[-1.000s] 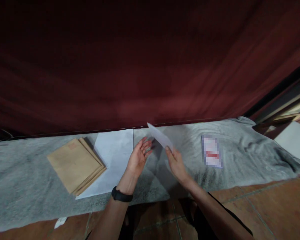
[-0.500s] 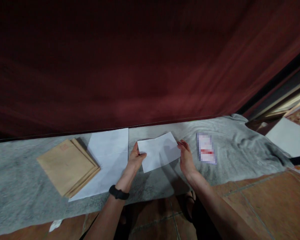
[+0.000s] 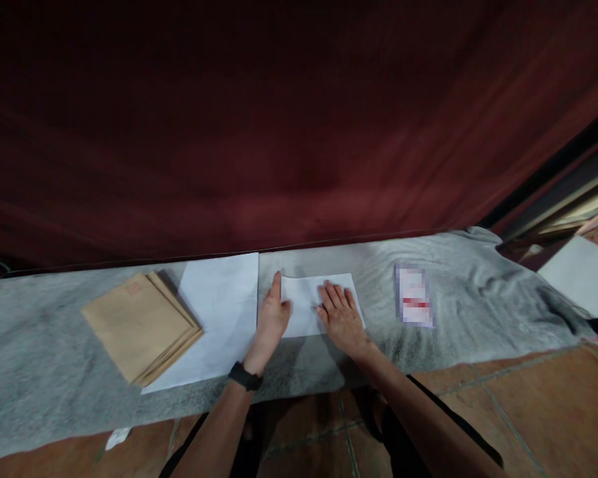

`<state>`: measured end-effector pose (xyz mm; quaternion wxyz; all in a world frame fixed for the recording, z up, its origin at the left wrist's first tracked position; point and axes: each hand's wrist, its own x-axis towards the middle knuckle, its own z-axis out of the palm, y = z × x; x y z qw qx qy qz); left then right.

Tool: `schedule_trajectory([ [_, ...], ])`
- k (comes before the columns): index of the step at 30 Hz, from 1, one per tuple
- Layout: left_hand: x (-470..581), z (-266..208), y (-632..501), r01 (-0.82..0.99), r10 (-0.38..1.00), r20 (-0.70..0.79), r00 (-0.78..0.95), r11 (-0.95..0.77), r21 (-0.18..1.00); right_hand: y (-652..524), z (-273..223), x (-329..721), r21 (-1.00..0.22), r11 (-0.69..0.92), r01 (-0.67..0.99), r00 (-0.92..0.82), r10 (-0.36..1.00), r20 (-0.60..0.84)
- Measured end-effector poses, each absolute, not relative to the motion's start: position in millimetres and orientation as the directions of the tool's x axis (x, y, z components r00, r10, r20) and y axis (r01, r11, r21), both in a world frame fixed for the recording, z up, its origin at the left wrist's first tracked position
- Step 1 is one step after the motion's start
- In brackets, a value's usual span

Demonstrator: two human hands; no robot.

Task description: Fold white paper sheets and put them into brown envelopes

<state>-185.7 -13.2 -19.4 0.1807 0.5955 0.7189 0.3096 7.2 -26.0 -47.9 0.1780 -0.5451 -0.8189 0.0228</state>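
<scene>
A folded sheet of white paper [image 3: 301, 309] lies on the grey cloth in front of me. Flat on its right half rests my right hand [image 3: 341, 315], fingers spread and gripping nothing. My left hand [image 3: 273, 312] stands along the paper's left edge, index finger stretched out and thumb at the edge; its other fingers are partly hidden. To the left is a larger white sheet [image 3: 224, 299], partly covered by a stack of brown envelopes [image 3: 139, 325].
Grey cloth [image 3: 44, 358] covers the long narrow surface, against a dark red upright panel [image 3: 279, 166]. At right lies a blurred card with a red stripe [image 3: 414, 295]. A white board or sheet [image 3: 585, 275] is farther right. A paper scrap [image 3: 118, 437] lies on the tiled floor [image 3: 523, 405].
The folded paper, earlier held tilted between both hands, now lies flat and straighter. My right hand has moved from its right edge onto its top and spread out.
</scene>
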Motion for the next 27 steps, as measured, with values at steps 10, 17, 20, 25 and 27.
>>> schedule_trajectory([
  [10,-118.7,-33.9,-34.0,0.84,0.962,0.211,0.174,-0.257,0.478,-26.2,-49.9,6.8,-0.122,0.426,0.896,-0.399,0.895,0.2],
  [17,-138.4,-44.0,-31.2,0.908,0.967,0.204,0.15,-0.216,0.359,-16.9,-56.2,22.8,-0.175,0.322,0.931,-0.269,0.925,0.269],
  [20,-149.8,-46.3,-30.4,0.932,0.974,0.204,0.098,-0.162,0.325,-13.1,-57.3,34.6,-0.194,0.282,0.94,-0.221,0.932,0.286],
  [25,-166.5,-49.6,-30.6,0.938,0.973,0.223,0.053,-0.125,0.322,-10.9,-58.4,50.1,-0.221,0.232,0.947,-0.16,0.94,0.301],
  [27,-167.9,-47.1,-31.6,0.938,0.972,0.234,0.029,-0.107,0.33,-9.9,-56.3,52.0,-0.245,0.206,0.947,-0.125,0.942,0.311],
])
